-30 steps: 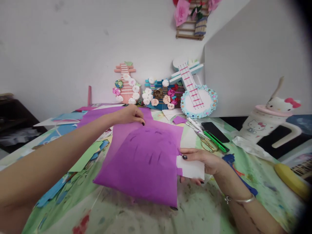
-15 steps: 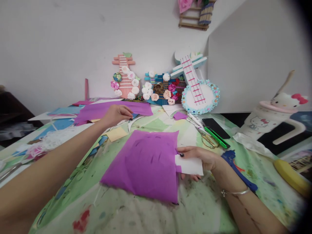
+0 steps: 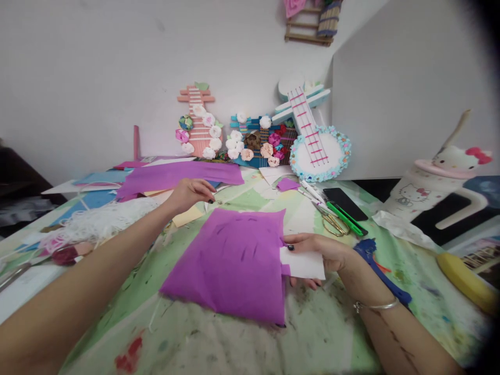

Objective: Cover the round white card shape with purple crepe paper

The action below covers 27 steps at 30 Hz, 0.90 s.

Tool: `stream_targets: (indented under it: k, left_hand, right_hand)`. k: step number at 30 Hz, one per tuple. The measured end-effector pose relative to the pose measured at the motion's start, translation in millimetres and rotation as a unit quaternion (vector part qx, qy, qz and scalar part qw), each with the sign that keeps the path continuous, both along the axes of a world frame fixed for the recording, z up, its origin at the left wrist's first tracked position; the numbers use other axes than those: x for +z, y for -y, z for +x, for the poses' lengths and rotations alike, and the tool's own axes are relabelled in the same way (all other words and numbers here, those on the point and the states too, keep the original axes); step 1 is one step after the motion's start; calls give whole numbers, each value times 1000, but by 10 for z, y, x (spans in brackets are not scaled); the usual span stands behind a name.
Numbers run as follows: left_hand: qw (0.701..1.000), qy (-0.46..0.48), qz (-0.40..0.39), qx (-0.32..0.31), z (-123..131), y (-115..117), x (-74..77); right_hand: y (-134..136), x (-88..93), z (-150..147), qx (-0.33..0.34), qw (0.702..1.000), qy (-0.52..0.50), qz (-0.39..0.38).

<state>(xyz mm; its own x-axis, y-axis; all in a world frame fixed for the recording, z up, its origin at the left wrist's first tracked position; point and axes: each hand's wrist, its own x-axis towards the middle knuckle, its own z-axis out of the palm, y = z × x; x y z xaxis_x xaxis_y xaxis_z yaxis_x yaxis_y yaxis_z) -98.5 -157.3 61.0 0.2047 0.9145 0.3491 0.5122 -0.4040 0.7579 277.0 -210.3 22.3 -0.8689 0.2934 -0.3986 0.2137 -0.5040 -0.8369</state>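
On the table lies a flat piece wrapped in purple paper (image 3: 230,265), with creases across its top and a white tab (image 3: 302,263) sticking out of its right side. My right hand (image 3: 326,252) grips this tab, the thumb side on top and other fingertips showing beneath. Farther back, my left hand (image 3: 193,194) hovers just beyond the wrapped piece, its fingers bent down and drawn together; whatever they may pinch is too small to make out. A tan paper piece (image 3: 187,216) lies below that hand, and a long purple paper sheet (image 3: 179,174) lies behind it.
Gold-handled scissors (image 3: 335,225), a green cutter (image 3: 346,217) and a black phone (image 3: 346,203) lie at right, near a blue tool (image 3: 385,273) and a white tumbler (image 3: 420,192). White shredded strips (image 3: 101,224) heap at left. Decorated instrument models (image 3: 320,151) lean on the wall.
My left hand has pulled slightly nearer, and the curved white strip seen beside its fingers is no longer visible there. My right hand keeps its grip on the tab.
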Motion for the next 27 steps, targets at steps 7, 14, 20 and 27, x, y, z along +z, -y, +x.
stream_targets:
  k: [7,14,20,27]
  left_hand:
    - [1000,-4,-7,4,17,-39,-163]
    - [998,-52,6,31,58,-67,-198]
    - [992,-124,-2,9,338,-177,-108]
    - [965,-173,-88,-176,999,-427,-30]
  right_hand:
    - [4,20,6,10,1000,-21,-10]
    - [8,30,-2,8,1000,-17,-11]
    - [-5,0,-1,7,1000,-15,-2]
    - [-6,12,7,12,999,-32,-13]
